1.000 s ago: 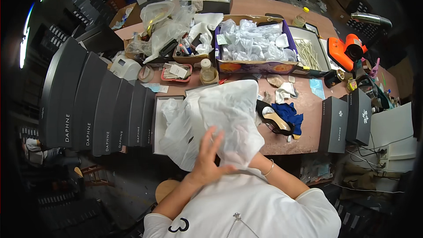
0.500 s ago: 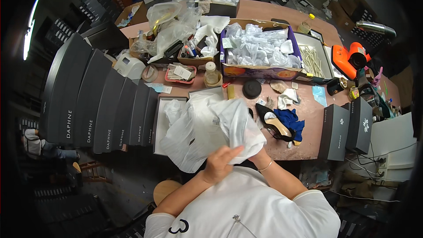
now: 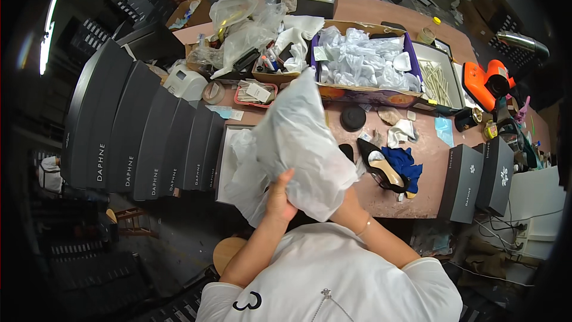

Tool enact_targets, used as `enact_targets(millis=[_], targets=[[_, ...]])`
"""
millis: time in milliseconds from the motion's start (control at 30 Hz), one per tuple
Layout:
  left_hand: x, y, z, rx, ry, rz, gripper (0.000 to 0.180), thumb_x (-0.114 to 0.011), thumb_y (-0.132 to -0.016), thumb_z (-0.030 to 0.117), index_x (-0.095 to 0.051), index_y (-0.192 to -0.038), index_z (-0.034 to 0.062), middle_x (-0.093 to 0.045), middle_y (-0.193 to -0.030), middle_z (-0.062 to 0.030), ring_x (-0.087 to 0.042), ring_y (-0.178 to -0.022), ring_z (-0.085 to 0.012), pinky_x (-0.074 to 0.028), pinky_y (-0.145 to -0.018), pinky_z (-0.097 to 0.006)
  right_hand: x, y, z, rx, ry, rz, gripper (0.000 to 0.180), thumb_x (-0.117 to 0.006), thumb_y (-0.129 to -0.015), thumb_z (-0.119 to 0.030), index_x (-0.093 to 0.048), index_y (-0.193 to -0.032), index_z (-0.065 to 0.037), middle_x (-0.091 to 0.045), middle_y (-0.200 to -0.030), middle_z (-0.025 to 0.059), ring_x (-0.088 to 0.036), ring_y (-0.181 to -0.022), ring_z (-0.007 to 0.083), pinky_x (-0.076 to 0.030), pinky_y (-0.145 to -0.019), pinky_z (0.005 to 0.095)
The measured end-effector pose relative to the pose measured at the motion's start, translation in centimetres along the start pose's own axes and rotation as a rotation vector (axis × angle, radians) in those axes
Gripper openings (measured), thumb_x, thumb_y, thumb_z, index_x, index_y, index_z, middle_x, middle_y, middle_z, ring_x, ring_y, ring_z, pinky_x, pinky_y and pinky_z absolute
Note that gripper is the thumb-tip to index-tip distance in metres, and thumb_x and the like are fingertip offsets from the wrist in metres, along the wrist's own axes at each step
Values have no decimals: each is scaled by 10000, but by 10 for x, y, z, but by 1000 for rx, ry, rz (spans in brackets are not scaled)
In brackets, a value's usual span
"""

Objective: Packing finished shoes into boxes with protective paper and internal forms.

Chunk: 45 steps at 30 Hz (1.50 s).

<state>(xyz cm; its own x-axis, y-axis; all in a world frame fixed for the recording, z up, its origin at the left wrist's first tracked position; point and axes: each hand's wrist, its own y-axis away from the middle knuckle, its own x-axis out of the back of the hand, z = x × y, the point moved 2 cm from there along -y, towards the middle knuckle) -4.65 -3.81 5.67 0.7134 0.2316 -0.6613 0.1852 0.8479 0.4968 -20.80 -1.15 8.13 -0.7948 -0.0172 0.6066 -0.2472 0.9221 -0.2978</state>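
A white plastic bag [image 3: 301, 143] stands puffed up in front of me, its upper end pointing away over the table. My left hand [image 3: 280, 200] grips the bag's near left side, thumb on the outside. The fingers of my right hand [image 3: 347, 206] are hidden by the bag at its near right edge; only the wrist and part of the hand show. To the left, an open shoebox [image 3: 222, 186] has more white plastic film [image 3: 241, 155] spilling over its front. On the right, a black heeled shoe [image 3: 381, 170] rests on a blue cloth [image 3: 405, 163].
Grey shoeboxes [image 3: 152, 149] stand in a row at the left; two more [image 3: 462, 185] stand at the right. Behind are a carton of white plastic bags [image 3: 363, 62], a tray of thin sticks [image 3: 436, 83], a round black tin [image 3: 353, 118] and an orange machine [image 3: 485, 83].
The bag has risen and filled out, its far end now pointing up and away. My left hand has moved left and now grips the bag's side. The view has shifted slightly.
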Motion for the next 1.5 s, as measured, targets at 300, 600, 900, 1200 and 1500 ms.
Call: enact_targets(millis=[300, 600, 900, 1200, 1500], targets=[[-49, 12, -69, -210, -717, -508, 450, -731, -814, 197, -543, -1162, -16, -594, -1109, -50, -551, -1012, -131, -467, -851, -290, 26, 49, 47, -869, -1087, 612, 558, -564, -929, -302, -371, -1362, -8, -463, -1318, 171, -503, -1175, 264, -426, -963, 378], [86, -128, -39, -388, -2342, -184, 114, -584, -793, 63, -587, -898, 20, -619, -854, -177, -646, -764, -325, -529, -654, -422, 43, 64, 49, -686, -724, 315, 591, -699, -825, -145, -405, -1293, 64, -520, -1236, 123, -493, -1139, 209, -381, -988, 329], [12, -99, 28, -423, -2220, -391, 84, -594, -757, 72, -655, -795, 27, -650, -881, -179, -649, -820, -328, -535, -691, -399, 39, 50, 58, -682, -1180, 98, 631, -705, -809, -166, -394, -1317, 40, -520, -1250, 102, -505, -1143, 218, -392, -992, 344], [-10, -74, 32, -568, -1505, -225, 376, -628, -820, 155, -563, -1164, 17, -600, -1091, -170, -586, -1016, -332, -452, -911, -410, -46, -28, 95, -624, -1016, 259, 513, -678, -844, -214, -478, -1246, 35, -583, -1163, 101, -551, -1044, 181, -435, -916, 312], [59, -31, 30, -404, -2391, -296, 502, -739, -708, 185, -579, -1156, 24, -520, -1223, -150, -377, -1276, -321, -150, -1086, -595, 57, 12, 139, -817, -921, 515, 513, -652, -875, -273, -473, -1265, 8, -578, -1167, 88, -577, -1009, 181, -466, -873, 311]])
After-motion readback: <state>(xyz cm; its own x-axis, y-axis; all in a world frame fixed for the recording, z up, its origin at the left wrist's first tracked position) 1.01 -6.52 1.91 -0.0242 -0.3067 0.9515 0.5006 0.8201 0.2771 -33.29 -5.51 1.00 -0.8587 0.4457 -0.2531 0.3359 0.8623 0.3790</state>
